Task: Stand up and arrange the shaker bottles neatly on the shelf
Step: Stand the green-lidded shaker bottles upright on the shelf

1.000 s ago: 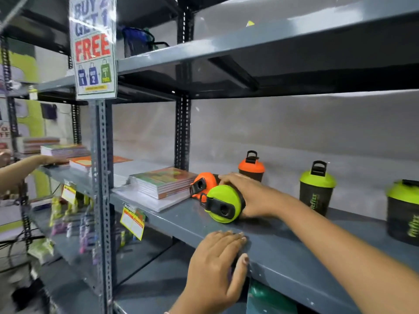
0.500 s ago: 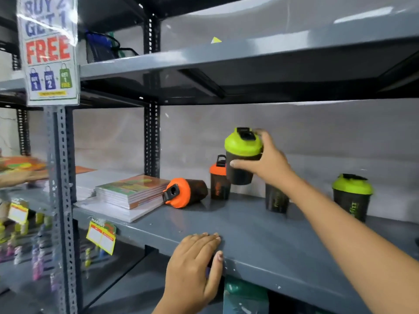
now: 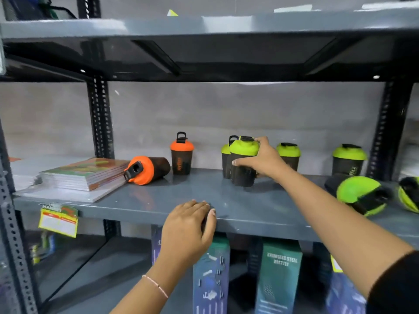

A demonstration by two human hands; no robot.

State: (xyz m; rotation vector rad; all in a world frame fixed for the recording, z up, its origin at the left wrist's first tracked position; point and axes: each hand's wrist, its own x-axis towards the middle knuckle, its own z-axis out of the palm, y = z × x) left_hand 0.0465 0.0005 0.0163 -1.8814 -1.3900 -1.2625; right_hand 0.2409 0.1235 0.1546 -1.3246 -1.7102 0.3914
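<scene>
My right hand grips a green-lidded dark shaker bottle, upright with its base on the grey shelf. Just behind it stands another green-lidded bottle. Two more green-lidded bottles stand upright at the back right. An orange-lidded bottle stands upright; a second orange-lidded one lies on its side against the books. At the right, two green-lidded bottles lie on their sides. My left hand rests flat on the shelf's front edge, holding nothing.
A stack of books lies on the shelf's left end. Perforated uprights frame the bay, with another shelf overhead. Boxed bottles stand on the level below. A yellow price tag hangs at the front left.
My right hand lifted the fallen green-lidded bottle, turned it upright and set it down further right beside another green one. The view shifted right, showing more bottles.
</scene>
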